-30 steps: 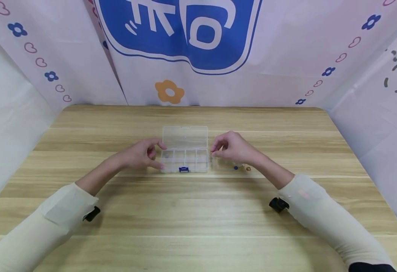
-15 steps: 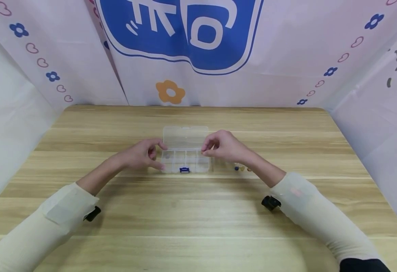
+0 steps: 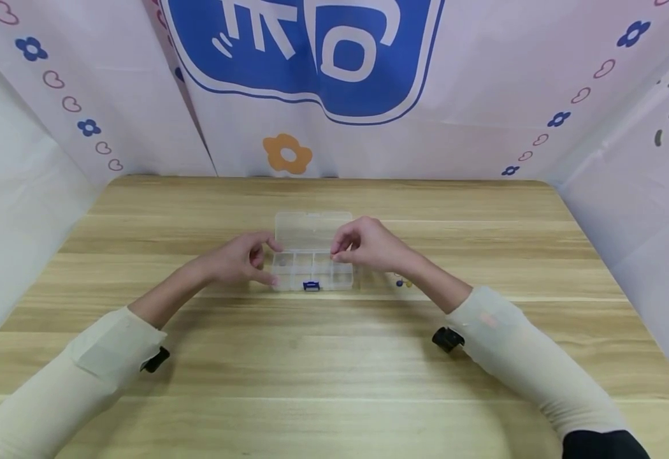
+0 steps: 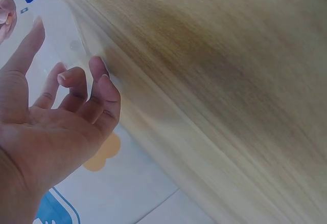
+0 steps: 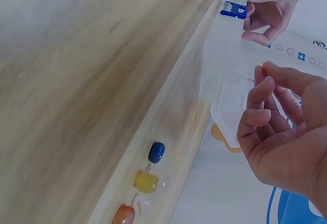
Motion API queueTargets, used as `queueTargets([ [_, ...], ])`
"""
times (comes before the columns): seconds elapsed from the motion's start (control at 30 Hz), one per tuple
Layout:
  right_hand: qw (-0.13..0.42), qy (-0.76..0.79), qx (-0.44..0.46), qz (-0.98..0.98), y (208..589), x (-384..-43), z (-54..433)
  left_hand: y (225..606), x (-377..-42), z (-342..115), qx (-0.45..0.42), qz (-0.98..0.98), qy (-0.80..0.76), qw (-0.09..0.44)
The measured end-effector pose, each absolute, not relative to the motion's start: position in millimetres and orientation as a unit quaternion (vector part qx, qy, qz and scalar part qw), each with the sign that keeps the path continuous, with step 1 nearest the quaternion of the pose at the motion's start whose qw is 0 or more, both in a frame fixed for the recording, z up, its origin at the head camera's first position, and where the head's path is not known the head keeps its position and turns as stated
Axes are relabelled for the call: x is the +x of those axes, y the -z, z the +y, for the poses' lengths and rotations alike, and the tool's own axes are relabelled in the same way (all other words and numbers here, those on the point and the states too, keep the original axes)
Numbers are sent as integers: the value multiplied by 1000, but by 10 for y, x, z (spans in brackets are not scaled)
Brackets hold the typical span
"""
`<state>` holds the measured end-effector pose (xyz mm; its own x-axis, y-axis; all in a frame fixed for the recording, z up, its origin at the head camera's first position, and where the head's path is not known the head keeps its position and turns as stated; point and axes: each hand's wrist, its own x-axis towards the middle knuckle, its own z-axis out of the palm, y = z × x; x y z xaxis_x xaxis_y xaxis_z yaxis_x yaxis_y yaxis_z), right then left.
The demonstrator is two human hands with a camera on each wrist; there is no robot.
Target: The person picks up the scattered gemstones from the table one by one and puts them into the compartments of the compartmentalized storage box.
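A clear plastic compartment box (image 3: 302, 271) stands on the table with its lid (image 3: 306, 229) open toward the back and a blue latch (image 3: 311, 286) at the front. My left hand (image 3: 236, 258) holds the box's left end, thumb at the front corner and index finger at the back. Over the right-hand compartments, my right hand (image 3: 371, 245) pinches a tiny orange bead (image 5: 265, 66) between thumb and index finger. Its shape is mostly covered by the fingertips. Something small and faint lies in the back-left compartment.
Right of the box, a blue bead (image 5: 157, 152), a yellow bead (image 5: 146, 182) and an orange bead (image 5: 123, 215) lie on the wooden table (image 3: 288, 370), with small clear pieces beside them. A printed white cloth (image 3: 455, 140) hangs behind the table.
My right hand has moved left, from beside the box's right end to above its compartments, with the orange bead still pinched. My left hand stays at the box's left end.
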<state>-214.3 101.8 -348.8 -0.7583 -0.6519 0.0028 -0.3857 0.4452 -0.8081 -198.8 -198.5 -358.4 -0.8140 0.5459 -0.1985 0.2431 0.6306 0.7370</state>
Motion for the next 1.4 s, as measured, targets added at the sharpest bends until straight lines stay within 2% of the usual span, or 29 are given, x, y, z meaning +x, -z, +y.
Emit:
queueTargets([
  [1.4, 159, 416, -342, 828, 3478, -2137, 541, 3559, -1978, -1959, 230, 879, -364, 205],
])
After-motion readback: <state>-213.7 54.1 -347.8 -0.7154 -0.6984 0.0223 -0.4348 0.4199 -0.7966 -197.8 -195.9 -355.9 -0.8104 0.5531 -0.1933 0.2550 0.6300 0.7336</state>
